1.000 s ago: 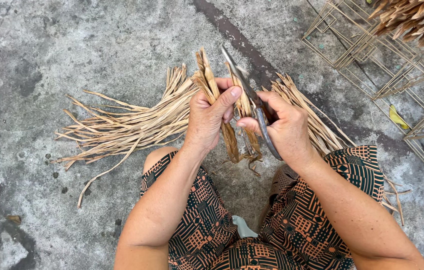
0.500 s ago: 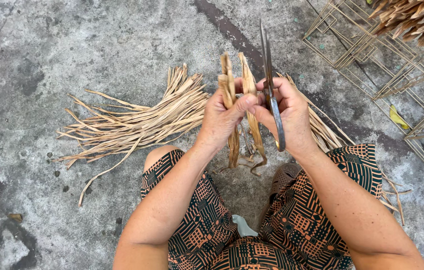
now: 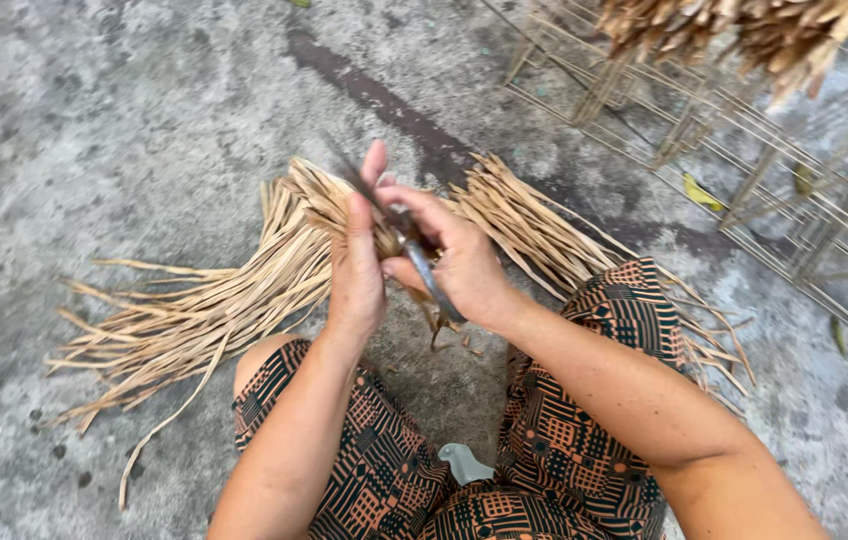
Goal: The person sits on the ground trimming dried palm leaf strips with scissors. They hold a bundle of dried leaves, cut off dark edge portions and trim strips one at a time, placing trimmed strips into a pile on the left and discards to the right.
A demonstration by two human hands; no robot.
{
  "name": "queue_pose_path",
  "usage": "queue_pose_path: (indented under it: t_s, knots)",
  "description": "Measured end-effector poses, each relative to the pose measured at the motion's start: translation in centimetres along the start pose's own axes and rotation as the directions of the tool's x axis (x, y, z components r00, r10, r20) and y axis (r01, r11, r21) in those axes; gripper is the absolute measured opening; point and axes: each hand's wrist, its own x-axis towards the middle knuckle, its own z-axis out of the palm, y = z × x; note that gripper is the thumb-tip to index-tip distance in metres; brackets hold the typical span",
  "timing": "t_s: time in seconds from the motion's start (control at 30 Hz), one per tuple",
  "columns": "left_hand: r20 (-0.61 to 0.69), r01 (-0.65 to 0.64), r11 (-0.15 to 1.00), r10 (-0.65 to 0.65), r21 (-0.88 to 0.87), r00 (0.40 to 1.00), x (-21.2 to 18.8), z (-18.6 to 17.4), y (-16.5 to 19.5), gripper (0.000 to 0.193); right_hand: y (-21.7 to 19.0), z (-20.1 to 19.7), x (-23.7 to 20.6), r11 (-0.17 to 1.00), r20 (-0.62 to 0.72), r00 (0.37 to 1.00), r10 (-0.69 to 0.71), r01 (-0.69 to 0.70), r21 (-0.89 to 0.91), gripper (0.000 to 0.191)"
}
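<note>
Now left hand (image 3: 356,270) and right hand (image 3: 456,262) pinch dried strip (image 3: 384,240) between fingers (image 3: 360,215).

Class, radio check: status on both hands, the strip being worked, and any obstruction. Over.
Left hand shut on dried leaf strip. Right hand shut on knife, blade against strip. Loose strips piled on concrete floor; nothing blocking.

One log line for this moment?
left hand: grips dry strip | right hand: holds knife against it | strip piles: both sides, concrete floor
</note>
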Motion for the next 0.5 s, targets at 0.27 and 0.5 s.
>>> queue_pose_path:
  t_s: [0.27,0.5]
  knots:
    - [0.247,-0.084,0.989,0.051,0.124,0.968,-0.7,1.2,-0.2,0.088,5.9,-2.8,-0.9,0.958,-0.144,0.975,-0.172,0.131,-0.256,0.049]
    - [-0.015,0.032,0.991,-0.030,0.127,0.999,-1.1,-0.7,3.2,0.062,-6.7,-15.3,-2.1,0.974,-0.266,0.947,-0.178,0.133,-0.181,0.044]
